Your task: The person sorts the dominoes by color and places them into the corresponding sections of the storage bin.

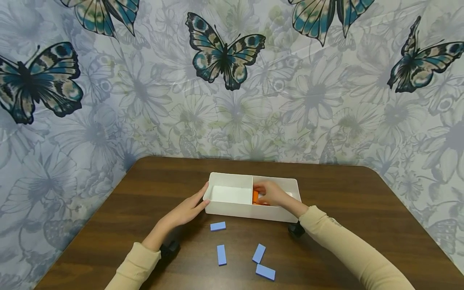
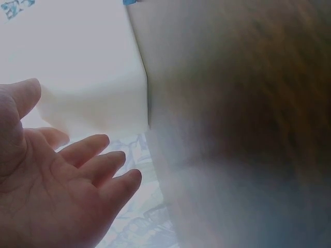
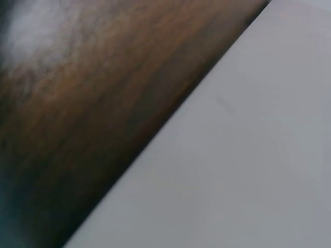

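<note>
Butterfly-patterned backdrop (image 1: pixel 237 121) rises behind the white box (image 1: pixel 232 208); the desk (image 1: pixel 337 193) stretches well beyond both box ends, its near edge cut off. Against the box's left end the left hand (image 1: pixel 185 210) rests, fingers straight. Its right compartment holds the right hand (image 1: pixel 271 193); four blue blocks (image 1: pixel 221 255) lie before the box. Orange pieces (image 1: pixel 255 197) under the right hand are partly hidden; whether it grips one, I cannot tell.
</note>
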`<state>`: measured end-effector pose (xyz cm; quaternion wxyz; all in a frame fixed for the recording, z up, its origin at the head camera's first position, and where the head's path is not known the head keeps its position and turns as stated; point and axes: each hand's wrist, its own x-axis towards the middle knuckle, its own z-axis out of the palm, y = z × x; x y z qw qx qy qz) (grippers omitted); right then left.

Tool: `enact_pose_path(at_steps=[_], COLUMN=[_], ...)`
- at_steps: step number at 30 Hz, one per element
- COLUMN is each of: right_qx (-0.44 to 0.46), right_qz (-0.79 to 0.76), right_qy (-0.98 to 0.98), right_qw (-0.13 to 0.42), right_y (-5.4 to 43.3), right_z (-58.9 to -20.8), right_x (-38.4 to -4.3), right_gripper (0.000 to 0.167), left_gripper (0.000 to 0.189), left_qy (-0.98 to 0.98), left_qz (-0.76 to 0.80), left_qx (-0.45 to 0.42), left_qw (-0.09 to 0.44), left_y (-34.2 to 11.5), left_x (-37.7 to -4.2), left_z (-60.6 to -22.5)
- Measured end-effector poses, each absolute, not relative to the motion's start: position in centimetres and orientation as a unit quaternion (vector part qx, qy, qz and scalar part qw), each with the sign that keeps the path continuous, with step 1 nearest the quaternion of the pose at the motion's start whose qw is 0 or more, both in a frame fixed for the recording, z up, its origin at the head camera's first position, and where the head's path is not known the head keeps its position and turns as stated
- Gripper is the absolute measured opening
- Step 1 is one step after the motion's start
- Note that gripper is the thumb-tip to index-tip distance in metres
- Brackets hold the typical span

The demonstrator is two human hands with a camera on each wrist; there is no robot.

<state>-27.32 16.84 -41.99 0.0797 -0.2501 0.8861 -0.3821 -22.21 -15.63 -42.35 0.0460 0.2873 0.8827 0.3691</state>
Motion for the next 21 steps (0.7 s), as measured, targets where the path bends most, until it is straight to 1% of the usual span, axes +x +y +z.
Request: enact_pose_path(at_steps=[3, 7, 10, 15, 21], right_qx=[-0.246, -0.236, -0.213, -0.175, -0.184], right_qz=[-0.380, -0.381, -0.403, -0.439, -0.439], right_qy=[0.888, 0.891, 0.885, 0.872, 0.868], right_qw=[0.079, 0.077, 0.094, 0.127, 0.140], right_y=[17.1, 17.6, 18.0, 18.0, 17.5], right_z=[-42.1, -41.5, -40.7, -40.3, -40.6], right_x=[-27.2, -26.7, -26.2, -26.0, -26.0], right_gripper=[0.050, 0.042, 0.038, 0.036, 0.035], left_gripper=[0.068, 0.067, 0.067, 0.068, 0.067], left_qy=[0.882, 0.880, 0.881, 0.884, 0.882], left_qz=[0.372, 0.372, 0.370, 0.368, 0.368], left_qx=[0.286, 0.288, 0.288, 0.286, 0.291], left_qw=[0.050, 0.058, 0.054, 0.047, 0.050], left_y=[-15.5, -15.4, -15.5, -15.5, -15.7], left_x=[-22.0, -21.8, -21.9, -22.1, -22.1], left_z=[-42.4, -42.4, -42.3, -42.1, -42.0])
